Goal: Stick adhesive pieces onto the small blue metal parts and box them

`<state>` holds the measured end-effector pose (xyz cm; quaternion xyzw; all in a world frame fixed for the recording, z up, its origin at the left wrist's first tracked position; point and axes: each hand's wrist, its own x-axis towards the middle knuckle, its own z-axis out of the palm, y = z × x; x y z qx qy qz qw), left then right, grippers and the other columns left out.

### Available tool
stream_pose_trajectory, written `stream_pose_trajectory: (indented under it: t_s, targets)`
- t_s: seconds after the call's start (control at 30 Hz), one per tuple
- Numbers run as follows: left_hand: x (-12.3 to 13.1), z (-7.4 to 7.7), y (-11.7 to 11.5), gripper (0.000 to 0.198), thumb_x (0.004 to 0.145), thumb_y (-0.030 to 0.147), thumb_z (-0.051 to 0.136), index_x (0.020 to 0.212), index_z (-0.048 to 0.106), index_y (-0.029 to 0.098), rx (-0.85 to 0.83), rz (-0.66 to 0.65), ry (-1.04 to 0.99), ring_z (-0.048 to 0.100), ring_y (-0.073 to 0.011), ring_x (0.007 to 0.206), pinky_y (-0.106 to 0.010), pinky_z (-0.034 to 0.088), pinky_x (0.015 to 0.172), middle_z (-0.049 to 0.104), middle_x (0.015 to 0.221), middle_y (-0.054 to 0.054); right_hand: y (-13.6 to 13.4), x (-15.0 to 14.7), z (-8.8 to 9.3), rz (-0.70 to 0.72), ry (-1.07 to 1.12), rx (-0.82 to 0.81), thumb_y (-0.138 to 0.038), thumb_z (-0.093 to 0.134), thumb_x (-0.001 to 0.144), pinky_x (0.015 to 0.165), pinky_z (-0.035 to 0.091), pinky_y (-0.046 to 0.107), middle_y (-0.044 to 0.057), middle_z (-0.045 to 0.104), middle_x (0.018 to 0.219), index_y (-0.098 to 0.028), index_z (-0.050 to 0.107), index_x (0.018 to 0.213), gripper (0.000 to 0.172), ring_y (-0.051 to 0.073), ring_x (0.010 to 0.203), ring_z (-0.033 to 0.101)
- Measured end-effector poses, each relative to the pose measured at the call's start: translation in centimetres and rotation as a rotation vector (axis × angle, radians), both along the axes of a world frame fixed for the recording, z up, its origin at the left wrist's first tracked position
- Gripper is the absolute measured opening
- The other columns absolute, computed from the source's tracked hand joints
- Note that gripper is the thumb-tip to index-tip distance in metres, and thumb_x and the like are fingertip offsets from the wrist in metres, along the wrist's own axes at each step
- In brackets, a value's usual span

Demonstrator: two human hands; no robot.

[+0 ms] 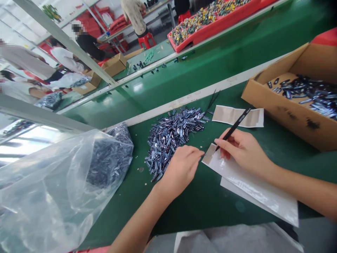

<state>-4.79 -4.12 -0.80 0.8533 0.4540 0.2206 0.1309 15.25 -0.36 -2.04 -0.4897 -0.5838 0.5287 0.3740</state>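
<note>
My right hand is closed around black tweezers with pale lettering. Their tip points down at the beige end of a white backing sheet, and the fingers rest by that sheet. My left hand has its fingers pinched together near the sheet's left corner. A small dark piece shows at its fingertips, too small to make out fully. Just beyond this hand lies a pile of small glossy dark-blue pieces. A shorter beige-and-white strip lies behind the tweezers.
A clear plastic bag of similar pieces stands at left. A cardboard box holding dark glossy parts is at right. Thin black tips lie behind the pile. Across the green conveyor belt is a red tray; several people work beyond.
</note>
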Motion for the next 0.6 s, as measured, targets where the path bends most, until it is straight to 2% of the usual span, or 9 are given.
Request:
stream_pose_trajectory:
  t_s: [0.07, 0.17, 0.27, 0.37, 0.5, 0.6]
  targets:
    - [0.22, -0.61, -0.07, 0.02, 0.087, 0.006, 0.049, 0.094, 0.064, 0.017, 0.055, -0.037, -0.011, 0.058, -0.0148, 0.091, -0.03, 0.046, 0.08, 0.063, 0.097, -0.005, 0.0, 0.01, 0.01, 0.003, 0.006, -0.001, -0.03, 0.06, 0.086, 0.048, 0.044, 0.023, -0.004, 0.059, 0.051, -0.019, 0.055, 0.073, 0.017, 0.011, 0.046, 0.056]
    - [0.38, -1.03, -0.25, 0.021, 0.084, 0.006, 0.051, 0.086, 0.069, 0.019, 0.094, 0.007, -0.028, 0.056, -0.014, 0.085, -0.028, 0.047, 0.073, 0.058, 0.093, -0.006, 0.06, 0.05, 0.11, 0.0, 0.008, -0.002, -0.029, 0.06, 0.086, 0.047, 0.044, 0.022, -0.004, 0.058, 0.051, -0.019, 0.054, 0.072, 0.018, 0.01, 0.046, 0.056]
    - [0.41, -1.02, -0.5, 0.024, 0.084, 0.007, 0.051, 0.085, 0.071, 0.02, 0.116, 0.004, -0.028, 0.051, -0.0101, 0.07, -0.023, 0.044, 0.061, 0.054, 0.081, -0.004, 0.12, 0.1, 0.23, -0.006, 0.016, -0.007, -0.029, 0.06, 0.086, 0.047, 0.043, 0.022, -0.004, 0.058, 0.05, -0.02, 0.054, 0.072, 0.018, 0.01, 0.046, 0.055]
    - [0.45, -0.85, -0.71, 0.023, 0.084, 0.007, 0.051, 0.087, 0.071, 0.019, 0.115, -0.046, -0.06, 0.051, -0.0072, 0.062, -0.02, 0.044, 0.056, 0.055, 0.077, -0.003, 0.13, 0.11, 0.31, -0.007, 0.052, -0.034, -0.03, 0.061, 0.086, 0.048, 0.044, 0.022, -0.004, 0.058, 0.051, -0.02, 0.053, 0.072, 0.019, 0.011, 0.046, 0.055]
    - [0.67, -0.52, -0.73, 0.019, 0.085, 0.008, 0.053, 0.089, 0.069, 0.017, 0.049, -0.06, -0.194, 0.063, -0.0093, 0.072, -0.019, 0.051, 0.065, 0.067, 0.083, -0.004, 0.07, 0.09, 0.35, -0.017, 0.082, -0.056, -0.032, 0.061, 0.085, 0.048, 0.044, 0.022, -0.003, 0.059, 0.051, -0.02, 0.053, 0.072, 0.02, 0.011, 0.047, 0.056]
    - [0.91, -0.21, -0.64, 0.021, 0.083, 0.006, 0.053, 0.089, 0.07, 0.016, -0.046, 0.006, -0.33, 0.068, -0.0109, 0.076, -0.02, 0.054, 0.071, 0.072, 0.081, -0.003, 0.06, 0.1, 0.45, -0.024, 0.096, -0.075, -0.034, 0.062, 0.084, 0.048, 0.045, 0.023, -0.002, 0.061, 0.053, -0.02, 0.054, 0.073, 0.02, 0.011, 0.047, 0.056]
